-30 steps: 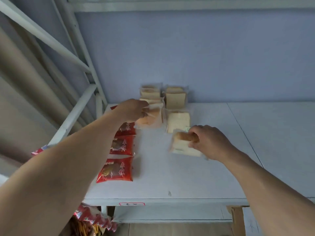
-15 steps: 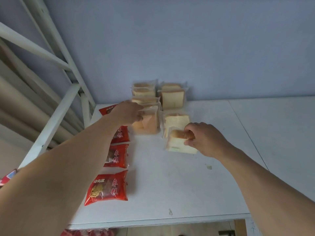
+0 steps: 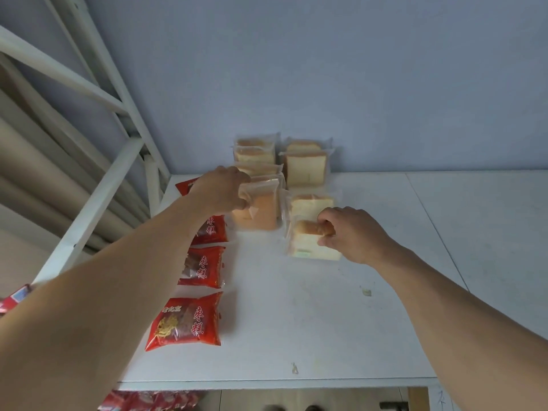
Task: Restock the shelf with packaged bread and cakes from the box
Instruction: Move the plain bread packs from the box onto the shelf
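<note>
Two clear-wrapped packets of bread are being handled on a white shelf (image 3: 311, 321) set against a pale blue wall (image 3: 326, 69). The left hand (image 3: 221, 189) pinches the top edge of an orange-tinted bread packet (image 3: 258, 210), which stands upright near the back left of the shelf. The right hand (image 3: 353, 232) grips a pale sliced-bread packet (image 3: 308, 241) by its crust end, fingers curled over the top and thumb against the near face; the packet's bottom edge rests on the shelf, just in front of another pale bread packet (image 3: 311, 203).

Behind these two, more bread packets stand in two short rows running to the wall: a left row (image 3: 256, 154) of stacked packets directly behind the orange-tinted one, and a right row (image 3: 307, 167) with a large square slice facing forward.

To the left, a line of red cake packets with white lettering lies flat along the shelf's left side. The nearest red packet (image 3: 186, 320) sits close to the front edge, a second (image 3: 203, 266) lies behind it, and a third (image 3: 212, 231) is partly hidden under the left forearm (image 3: 103, 292).

A white metal frame (image 3: 98, 197) with a diagonal brace rises at the shelf's left end. Below the front edge, the tops of more red packets (image 3: 151, 400) show. Small scraps lie on the bare shelf surface near the right forearm (image 3: 459, 315).
</note>
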